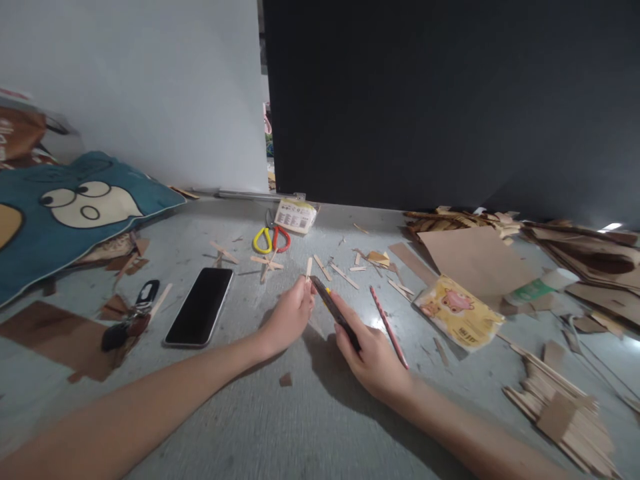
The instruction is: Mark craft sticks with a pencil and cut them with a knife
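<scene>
In the middle of the table, my left hand [290,313] pinches a short wooden craft stick [309,267] whose pale end points up past the fingertips. My right hand [373,357] is wrapped round a dark utility knife [336,312] with a bit of yellow on it. The knife's front end is close to the left fingertips; whether it touches the stick cannot be made out. Just beyond are loose stick pieces [345,275] and a star-like bundle of crossed sticks [269,265]. A red patterned pencil [388,325] lies right of the knife.
A phone [199,308] and keys [131,320] lie left, near a blue cushion [95,213]. Red-and-yellow-handled scissors [271,240] rest by a small packet [296,216]. On the right are a yellow packet [459,312], a glue stick [543,287], cardboard [475,257] and a stick pile [563,413].
</scene>
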The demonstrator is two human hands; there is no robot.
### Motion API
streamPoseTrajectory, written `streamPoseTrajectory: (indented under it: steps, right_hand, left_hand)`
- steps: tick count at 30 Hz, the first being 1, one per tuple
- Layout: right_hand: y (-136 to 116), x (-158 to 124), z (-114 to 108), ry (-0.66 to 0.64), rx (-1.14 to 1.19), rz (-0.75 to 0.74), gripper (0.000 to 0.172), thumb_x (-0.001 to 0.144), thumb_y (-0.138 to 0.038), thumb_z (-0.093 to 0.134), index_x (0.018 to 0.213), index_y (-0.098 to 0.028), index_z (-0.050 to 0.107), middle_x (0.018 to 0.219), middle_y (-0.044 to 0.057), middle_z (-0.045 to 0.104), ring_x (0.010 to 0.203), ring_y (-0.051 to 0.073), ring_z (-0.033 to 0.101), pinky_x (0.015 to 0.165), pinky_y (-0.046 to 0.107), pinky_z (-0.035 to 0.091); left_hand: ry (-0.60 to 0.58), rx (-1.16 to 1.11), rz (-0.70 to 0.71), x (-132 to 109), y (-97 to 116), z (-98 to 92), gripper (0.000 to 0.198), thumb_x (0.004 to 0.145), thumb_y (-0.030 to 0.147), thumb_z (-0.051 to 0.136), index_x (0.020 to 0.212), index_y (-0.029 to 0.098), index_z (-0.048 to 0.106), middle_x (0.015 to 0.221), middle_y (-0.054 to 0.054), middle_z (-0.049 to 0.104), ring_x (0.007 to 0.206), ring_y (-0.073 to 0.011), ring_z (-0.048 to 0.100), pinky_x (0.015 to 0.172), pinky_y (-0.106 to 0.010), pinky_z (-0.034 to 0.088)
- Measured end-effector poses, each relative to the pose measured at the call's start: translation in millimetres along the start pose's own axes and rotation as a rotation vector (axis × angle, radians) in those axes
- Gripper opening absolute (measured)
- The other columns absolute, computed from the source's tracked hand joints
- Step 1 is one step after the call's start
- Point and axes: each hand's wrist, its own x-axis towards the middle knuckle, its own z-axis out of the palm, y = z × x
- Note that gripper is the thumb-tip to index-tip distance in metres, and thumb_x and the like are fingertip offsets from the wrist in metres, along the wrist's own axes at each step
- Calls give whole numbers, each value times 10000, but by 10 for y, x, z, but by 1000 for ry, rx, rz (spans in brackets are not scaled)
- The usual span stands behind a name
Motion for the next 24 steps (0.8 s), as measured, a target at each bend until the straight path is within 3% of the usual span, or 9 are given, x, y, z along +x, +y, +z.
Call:
streamPoseTrajectory:
  steps: [5, 10, 17, 24]
  right_hand:
    - [21, -10, 14, 3, 42, 9, 593, 1050, -279, 439, 1639, -243, 381, 1016, 108, 821, 795, 231, 803, 761, 306, 644]
    - [14, -11, 9, 37, 48, 16, 570, 1063, -296, 421, 1628, -224, 396, 1286, 143, 763, 959, 234, 808, 821, 303, 642]
    - [16, -10, 1, 25, 46, 19, 562, 1062, -274, 432, 1619, -204, 419, 1088, 121, 813, 879, 221, 813, 770, 273, 643]
    - [18, -3, 13, 40, 58, -1, 573, 1051, -263, 454, 1622, -250, 419, 1202, 111, 795, 933, 216, 810, 777, 264, 646]
  left_hand:
    - [-9, -5, -9, -5, 26, 4, 431, 1060, 614, 372, 867, 234, 436, 672, 56, 409, 588, -130, 384, 565, -254, 339]
    - [-64, -79, -31, 14, 48, 10, 440, 1047, 647, 351, 899, 239, 428, 651, 78, 366, 553, -124, 354, 550, -253, 338]
    - [-47, -65, -25, 19, 25, 7, 445, 1044, 651, 365, 886, 239, 429, 664, 69, 380, 563, -126, 359, 549, -254, 334]
    - [-25, -87, -41, 11, 17, 12, 448, 1029, 660, 419, 888, 235, 443, 677, 57, 405, 587, -130, 377, 560, -254, 341]
